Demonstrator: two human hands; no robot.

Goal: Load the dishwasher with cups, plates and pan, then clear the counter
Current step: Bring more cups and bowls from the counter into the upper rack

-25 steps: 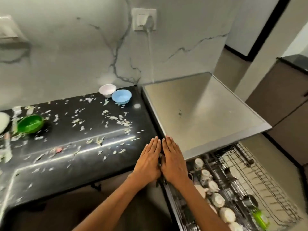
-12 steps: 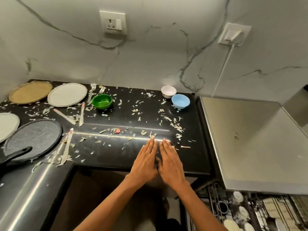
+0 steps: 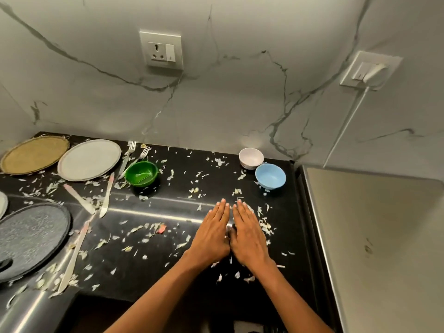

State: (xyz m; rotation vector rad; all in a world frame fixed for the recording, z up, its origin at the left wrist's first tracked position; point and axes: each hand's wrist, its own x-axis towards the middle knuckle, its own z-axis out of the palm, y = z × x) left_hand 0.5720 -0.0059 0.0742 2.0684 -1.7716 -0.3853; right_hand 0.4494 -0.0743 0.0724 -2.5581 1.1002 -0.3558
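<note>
My left hand [image 3: 212, 233] and my right hand [image 3: 248, 234] lie flat side by side over the black counter [image 3: 168, 260], fingers straight, holding nothing. Food scraps are scattered all over the counter. A green bowl [image 3: 141, 173] sits at the back middle. Near the wall on the right stand a white bowl [image 3: 251, 158] and a blue bowl [image 3: 270, 176]. A white plate [image 3: 89, 159] and a tan plate [image 3: 33, 155] lie at the back left. A dark flat pan [image 3: 28, 236] rests at the left edge.
Two forks [image 3: 131, 152] lie by the green bowl, and several knives [image 3: 107, 197] among the scraps on the left. The steel dishwasher top [image 3: 374, 236] adjoins the counter on the right. A cord [image 3: 346, 123] hangs from the wall plug.
The view has swung left from the dishwasher rack to the counter. Both hands, still flat and together, now lie further in over the scraps instead of at the counter's edge.
</note>
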